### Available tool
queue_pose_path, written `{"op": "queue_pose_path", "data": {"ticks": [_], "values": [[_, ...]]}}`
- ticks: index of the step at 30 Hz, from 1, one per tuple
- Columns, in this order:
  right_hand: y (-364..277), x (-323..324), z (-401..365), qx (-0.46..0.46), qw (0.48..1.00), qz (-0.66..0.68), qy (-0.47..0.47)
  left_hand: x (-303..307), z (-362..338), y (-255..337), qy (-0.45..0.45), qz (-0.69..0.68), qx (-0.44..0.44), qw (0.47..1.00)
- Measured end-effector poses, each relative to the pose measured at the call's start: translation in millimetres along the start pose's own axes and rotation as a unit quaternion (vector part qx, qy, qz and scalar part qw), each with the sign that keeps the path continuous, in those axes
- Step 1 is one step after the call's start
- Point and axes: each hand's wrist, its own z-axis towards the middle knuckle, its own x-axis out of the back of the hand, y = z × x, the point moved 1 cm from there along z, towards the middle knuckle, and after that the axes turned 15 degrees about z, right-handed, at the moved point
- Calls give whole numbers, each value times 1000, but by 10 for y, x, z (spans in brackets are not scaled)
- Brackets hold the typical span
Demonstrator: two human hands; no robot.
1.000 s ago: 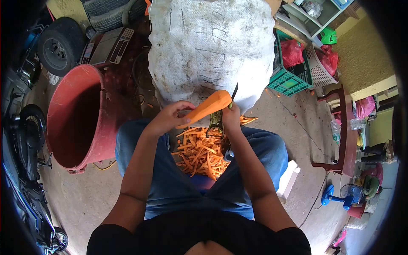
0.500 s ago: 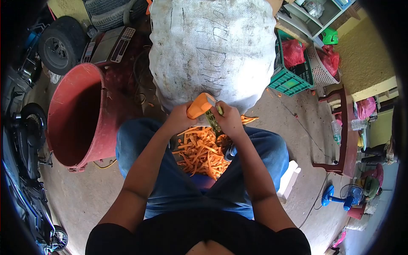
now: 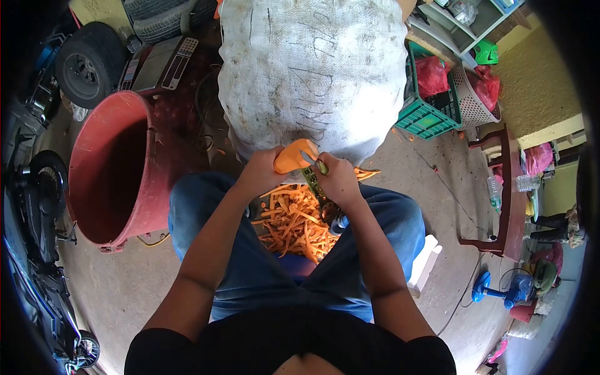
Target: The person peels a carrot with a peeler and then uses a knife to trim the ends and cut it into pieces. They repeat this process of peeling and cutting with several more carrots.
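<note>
My left hand (image 3: 261, 171) is closed around the near end of a smooth orange root vegetable (image 3: 290, 157), whose exact kind does not show. My right hand (image 3: 340, 181) grips a small knife (image 3: 322, 167) with a yellow-green handle; its silvery blade lies against the vegetable's right end. Just beneath the blade hangs a green-and-dark patterned strip (image 3: 311, 180), partly covered by the right hand. Below both hands, between my knees, lies a heap of orange strips (image 3: 297, 222). A few longer orange strips (image 3: 367, 174) stick out beyond my right hand.
A bulging white sack (image 3: 309, 75) stands directly ahead. To the left is a tall red bin (image 3: 150, 162), with a wheel (image 3: 84, 65) behind it. A green crate (image 3: 431, 119) and a white basket (image 3: 478, 103) stand at right, near a wooden bench (image 3: 514, 200). A cable crosses the floor.
The knife's blade has shifted on the end of the orange vegetable, and my right hand has turned slightly. My left hand keeps its hold, moved only a little.
</note>
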Motion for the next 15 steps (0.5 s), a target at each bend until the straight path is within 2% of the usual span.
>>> {"op": "queue_pose_path", "data": {"ticks": [2,5,6,8,12,14,15], "values": [[6,-1,-4,-10,1000,0,0,4,-12,15,-4,-2,-46,999],[3,-14,-3,3,1000,6,-21,60,-17,4,-30,-10,-55,998],[-2,-31,0,-15,1000,9,-13,48,-29,0,-30,-10,-55,998],[11,-32,14,-32,999,12,-3,30,-41,-7,28,74,-37,996],[169,-76,48,-25,999,41,-24,1,-61,-48,14,90,-2,996],[327,-91,109,-21,999,36,-27,-166,-98,-123,-89,-138,-91,982],[454,-98,155,-69,997,-8,-32,-134,-146,34,-89,-138,-91,982]]}}
